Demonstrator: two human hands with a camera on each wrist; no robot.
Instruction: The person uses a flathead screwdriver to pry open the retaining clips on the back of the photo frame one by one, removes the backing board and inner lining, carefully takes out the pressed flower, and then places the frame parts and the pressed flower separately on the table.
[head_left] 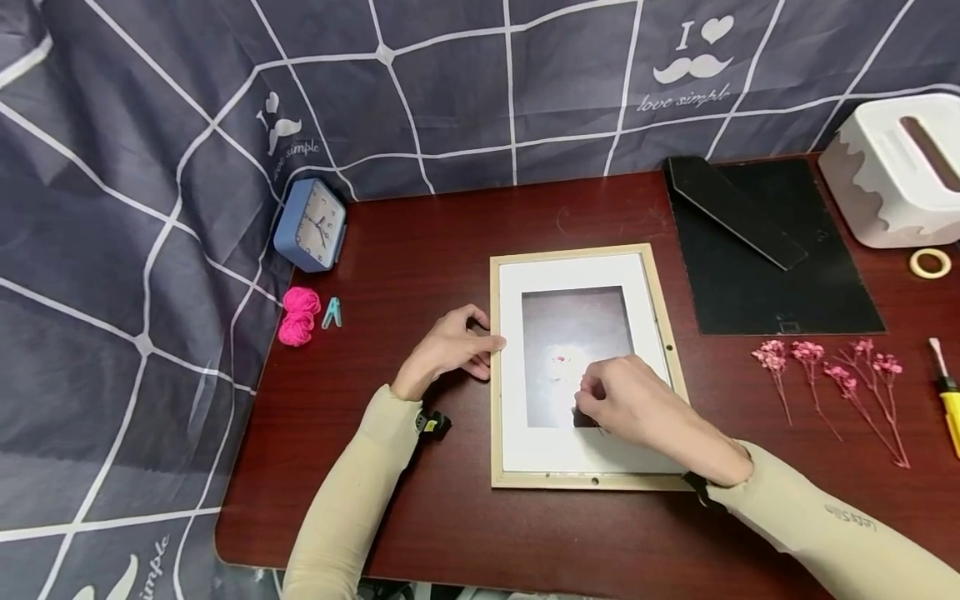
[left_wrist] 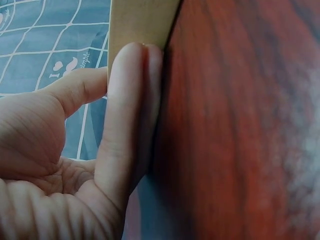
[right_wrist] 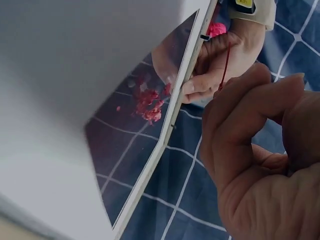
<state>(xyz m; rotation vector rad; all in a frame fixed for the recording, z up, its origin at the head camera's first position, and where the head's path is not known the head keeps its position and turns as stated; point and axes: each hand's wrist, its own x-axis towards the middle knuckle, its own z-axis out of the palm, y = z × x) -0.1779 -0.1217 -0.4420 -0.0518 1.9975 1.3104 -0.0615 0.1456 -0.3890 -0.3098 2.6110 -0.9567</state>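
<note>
A light wooden picture frame (head_left: 497, 400) with a white mat (head_left: 592, 447) lies on the table around a glossy dark window (head_left: 577, 321). My left hand (head_left: 453, 343) holds the frame's left side, thumb over the rim; in the left wrist view, straight fingers (left_wrist: 125, 110) press against its outer wall. Above the window's lower part, my right hand (head_left: 633, 400) pinches something. A thin red stem (right_wrist: 226, 65) sticks out of its fingertips in the right wrist view. Pink blossoms (right_wrist: 149, 106) show in the window; I cannot tell whether they lie there or are reflected.
Several pink dried flower sprigs (head_left: 873, 387) lie right of the frame, below a black backboard (head_left: 742, 283). Further right are a tissue box (head_left: 873, 187), a wooden ring (head_left: 930, 263) and a yellow-handled tool (head_left: 952, 408). At left sit a blue clock (head_left: 296, 221), pink yarn (head_left: 300, 312) and a teal clip (head_left: 332, 313).
</note>
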